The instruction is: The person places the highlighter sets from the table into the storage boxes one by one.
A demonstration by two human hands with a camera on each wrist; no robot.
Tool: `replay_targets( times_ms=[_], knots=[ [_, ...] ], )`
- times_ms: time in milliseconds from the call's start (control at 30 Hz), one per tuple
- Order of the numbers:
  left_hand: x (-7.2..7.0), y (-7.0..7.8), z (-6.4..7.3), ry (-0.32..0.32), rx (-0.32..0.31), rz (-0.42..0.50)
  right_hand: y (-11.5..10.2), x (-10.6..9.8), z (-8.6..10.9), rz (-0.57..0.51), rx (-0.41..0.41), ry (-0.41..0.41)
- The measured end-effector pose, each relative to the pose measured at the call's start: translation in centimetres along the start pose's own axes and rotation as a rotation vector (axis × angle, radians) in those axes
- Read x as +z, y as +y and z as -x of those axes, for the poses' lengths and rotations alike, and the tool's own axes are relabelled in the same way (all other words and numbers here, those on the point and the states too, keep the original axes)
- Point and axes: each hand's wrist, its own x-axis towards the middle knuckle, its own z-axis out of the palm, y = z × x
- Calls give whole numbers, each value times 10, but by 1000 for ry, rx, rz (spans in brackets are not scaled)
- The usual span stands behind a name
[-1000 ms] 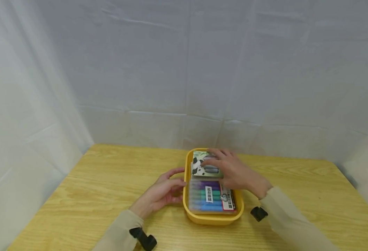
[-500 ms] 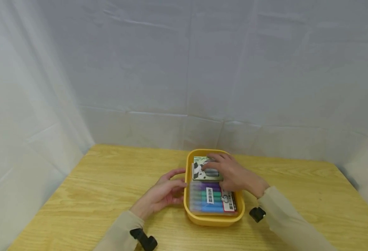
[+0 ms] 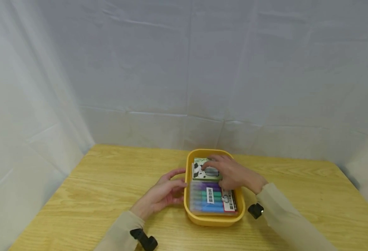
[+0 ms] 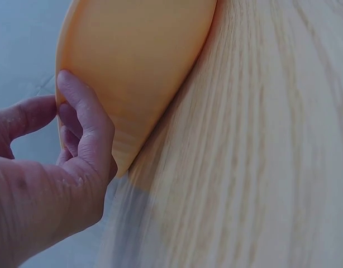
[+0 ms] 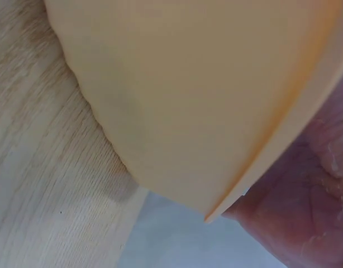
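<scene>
A yellow plastic basket [image 3: 213, 220] stands on the table, its outer wall close in both wrist views. My left hand [image 3: 160, 195] holds its left side, with the thumb at the rim and bent fingers [image 4: 93, 128] against the outer wall. Inside, at the far end, lies a small panda-printed pad [image 3: 199, 170]. My right hand [image 3: 235, 174] reaches over the right rim and grips this pad, the index finger lying across its top and the thumb by its near edge. Nearer me lies a clear pack of coloured markers [image 3: 209, 198] in purple, green and blue. The right fingertips are hidden in the right wrist view.
The wooden table [image 3: 124, 174] carries the basket close to its back edge. A pale plastic sheet [image 3: 140, 69] hangs behind and at both sides. Black camera mounts [image 3: 144, 240] are strapped to both wrists.
The panda pad has sunk lower and slightly toward me in the basket, my right hand moving down with it. My left hand has stayed at the basket's side.
</scene>
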Motion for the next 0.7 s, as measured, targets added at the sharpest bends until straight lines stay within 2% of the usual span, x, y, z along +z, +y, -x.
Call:
replay_targets(
  times_ms=[300, 700],
  knots=[
    [0, 0, 0, -7, -2, 7, 1, 0, -2, -79, 38, -61],
    [-1, 0, 1, -20, 0, 2, -2, 2, 3, -68, 67, -58]
  ],
)
